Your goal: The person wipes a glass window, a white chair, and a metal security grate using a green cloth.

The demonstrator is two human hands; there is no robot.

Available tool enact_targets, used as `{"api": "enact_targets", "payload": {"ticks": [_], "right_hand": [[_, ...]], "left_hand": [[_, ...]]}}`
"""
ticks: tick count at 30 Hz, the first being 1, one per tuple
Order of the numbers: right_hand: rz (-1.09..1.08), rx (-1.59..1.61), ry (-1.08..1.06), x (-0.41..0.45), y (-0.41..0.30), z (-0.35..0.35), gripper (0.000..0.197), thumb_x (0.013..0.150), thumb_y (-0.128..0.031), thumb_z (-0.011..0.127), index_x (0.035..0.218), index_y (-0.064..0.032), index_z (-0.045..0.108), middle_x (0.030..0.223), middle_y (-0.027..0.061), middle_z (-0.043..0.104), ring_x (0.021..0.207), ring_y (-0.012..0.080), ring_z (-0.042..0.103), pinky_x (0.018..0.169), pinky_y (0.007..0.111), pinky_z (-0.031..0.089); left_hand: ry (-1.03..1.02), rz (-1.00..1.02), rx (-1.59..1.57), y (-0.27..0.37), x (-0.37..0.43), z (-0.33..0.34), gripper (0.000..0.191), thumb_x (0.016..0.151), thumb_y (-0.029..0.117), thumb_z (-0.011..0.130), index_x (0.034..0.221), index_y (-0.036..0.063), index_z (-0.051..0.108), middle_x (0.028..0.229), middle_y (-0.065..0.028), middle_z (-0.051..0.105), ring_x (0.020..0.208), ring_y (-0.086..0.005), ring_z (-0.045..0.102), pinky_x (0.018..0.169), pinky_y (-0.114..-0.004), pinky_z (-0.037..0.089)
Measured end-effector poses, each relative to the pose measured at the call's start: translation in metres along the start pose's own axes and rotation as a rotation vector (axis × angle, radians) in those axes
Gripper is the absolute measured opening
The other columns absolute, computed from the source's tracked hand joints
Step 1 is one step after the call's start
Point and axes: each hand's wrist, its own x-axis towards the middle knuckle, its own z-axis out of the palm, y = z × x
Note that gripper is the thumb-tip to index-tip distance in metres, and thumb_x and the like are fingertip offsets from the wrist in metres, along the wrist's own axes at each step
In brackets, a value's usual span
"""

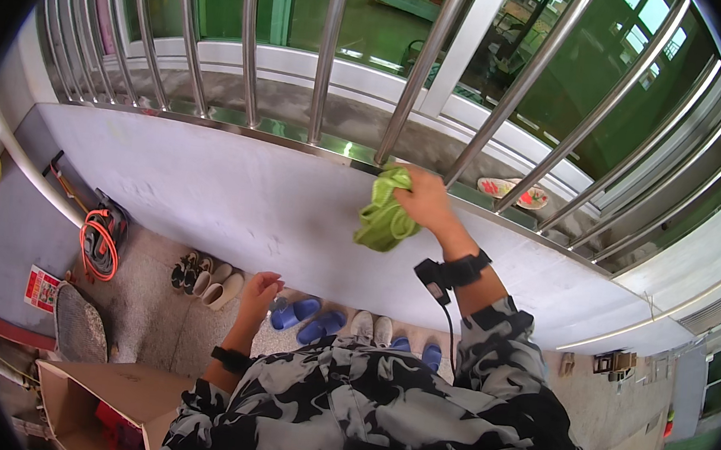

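A bunched green cloth [388,211] hangs from my right hand [425,195], whose fingers close on it at the bottom rail [278,137] of a stainless steel window grille. The cloth touches the rail near the foot of one upright bar [420,68] and droops over the white wall [209,178] beneath. My left hand [262,286] is low, away from the rail, above the floor near some shoes, with its fingers curled; whether it holds anything is not plain. A black strap with a small device [450,274] and a cable circles my right forearm.
Blue slippers [295,313] and several other shoes [219,286] line the wall's foot. A patterned pair of insoles or flat shoes [512,193] lies on the sill behind the bars. An orange cord [98,245] is coiled at the left. Below it stands an open cardboard box [117,390].
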Motion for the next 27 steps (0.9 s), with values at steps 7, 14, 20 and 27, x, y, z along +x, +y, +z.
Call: {"api": "enact_targets", "payload": {"ticks": [7, 14, 20, 27], "right_hand": [[-0.142, 0.033, -0.098, -0.004, -0.027, 0.012, 0.033, 0.062, -0.013, 0.051, 0.095, -0.0056, 0.05, 0.085, 0.0148, 0.053, 0.075, 0.0303, 0.053, 0.065, 0.036, 0.044], [0.035, -0.243, -0.05, 0.05, -0.06, 0.053, 0.031, 0.064, -0.013, 0.051, 0.094, -0.0034, 0.048, 0.092, 0.0106, 0.051, 0.076, 0.0289, 0.053, 0.065, 0.036, 0.044], [0.049, -0.161, -0.172, 0.06, -0.098, 0.067, 0.026, 0.066, -0.014, 0.049, 0.089, -0.0031, 0.051, 0.091, 0.0116, 0.051, 0.082, 0.0287, 0.052, 0.067, 0.035, 0.044], [-0.201, -0.027, -0.066, 0.078, -0.14, 0.067, 0.027, 0.066, -0.014, 0.048, 0.091, -0.0028, 0.052, 0.089, 0.0137, 0.053, 0.077, 0.0307, 0.053, 0.066, 0.038, 0.044]], "left_hand": [[0.021, -0.029, -0.009, -0.018, -0.006, -0.035, 0.016, 0.076, 0.008, 0.045, 0.092, 0.0057, 0.047, 0.083, -0.0023, 0.053, 0.075, -0.009, 0.05, 0.065, -0.019, 0.04], [0.11, -0.033, -0.054, -0.008, -0.02, -0.042, 0.016, 0.075, 0.005, 0.043, 0.09, 0.003, 0.047, 0.08, -0.0034, 0.053, 0.07, -0.0079, 0.048, 0.06, -0.019, 0.038], [0.178, -0.073, -0.032, -0.012, -0.038, -0.06, 0.017, 0.076, 0.006, 0.043, 0.091, 0.0027, 0.047, 0.083, -0.0041, 0.053, 0.073, -0.0093, 0.05, 0.063, -0.019, 0.039], [0.258, -0.056, -0.035, -0.009, -0.05, -0.081, 0.017, 0.076, 0.007, 0.044, 0.091, 0.0027, 0.048, 0.083, -0.0041, 0.054, 0.074, -0.0095, 0.05, 0.064, -0.02, 0.039]]}}
